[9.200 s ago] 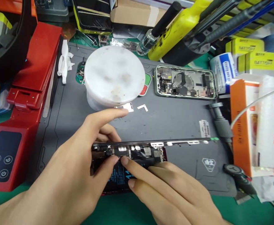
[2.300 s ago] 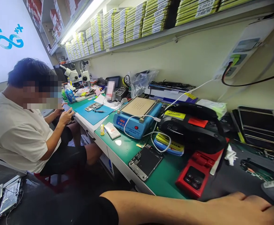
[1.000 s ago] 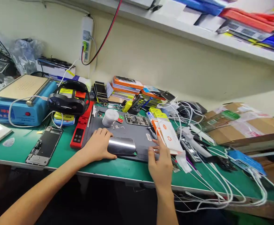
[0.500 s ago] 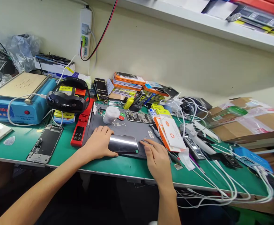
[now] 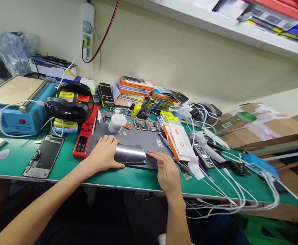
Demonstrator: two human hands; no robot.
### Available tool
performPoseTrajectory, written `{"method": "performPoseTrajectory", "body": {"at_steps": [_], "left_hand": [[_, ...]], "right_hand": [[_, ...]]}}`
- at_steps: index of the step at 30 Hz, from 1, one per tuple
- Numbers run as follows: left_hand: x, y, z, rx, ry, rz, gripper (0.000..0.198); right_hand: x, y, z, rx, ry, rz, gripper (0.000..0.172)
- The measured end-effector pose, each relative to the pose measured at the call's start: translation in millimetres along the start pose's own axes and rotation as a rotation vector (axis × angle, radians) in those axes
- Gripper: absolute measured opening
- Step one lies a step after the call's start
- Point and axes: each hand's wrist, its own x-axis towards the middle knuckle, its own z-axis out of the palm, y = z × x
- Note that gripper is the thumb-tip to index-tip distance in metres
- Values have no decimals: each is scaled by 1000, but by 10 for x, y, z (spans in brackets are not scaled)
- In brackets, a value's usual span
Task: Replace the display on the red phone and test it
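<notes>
A glossy black phone (image 5: 130, 154) lies screen up on the dark grey work mat (image 5: 152, 139), with a small green tab at its lower right corner. My left hand (image 5: 105, 152) grips its left end, thumb along the near edge and fingers over the far side. Beyond the right end is my right hand (image 5: 166, 170), fingers stretched toward the phone, with nothing visible held. A white round tub (image 5: 117, 123) stands just behind the phone. Farther back on the mat lies an opened phone body (image 5: 146, 125) with its inner parts showing.
On the left are a red device (image 5: 82, 144), a detached phone display (image 5: 44, 156), a black headset (image 5: 68, 105) and a blue heating machine (image 5: 16, 115). Orange-white boxes (image 5: 178, 141), a screwdriver (image 5: 166, 141) and tangled white cables (image 5: 240, 200) crowd the right side.
The camera view has shifted slightly, so the whole bench sits a little farther left and higher. Both hands keep nearly the same pose around the phone.
</notes>
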Motion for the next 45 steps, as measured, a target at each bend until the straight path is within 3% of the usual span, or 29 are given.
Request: {"method": "performPoseTrajectory", "body": {"at_steps": [16,21,45], "left_hand": [[26,-20,35,0,3,5,85],[21,-24,28,4,7,9,84],[23,-41,53,-6,19,20,84]], "right_hand": [[7,-20,6,-63,69,2,51],[34,-12,36,-90,0,-18,48],[34,-48,38,-100,26,17,44]]}}
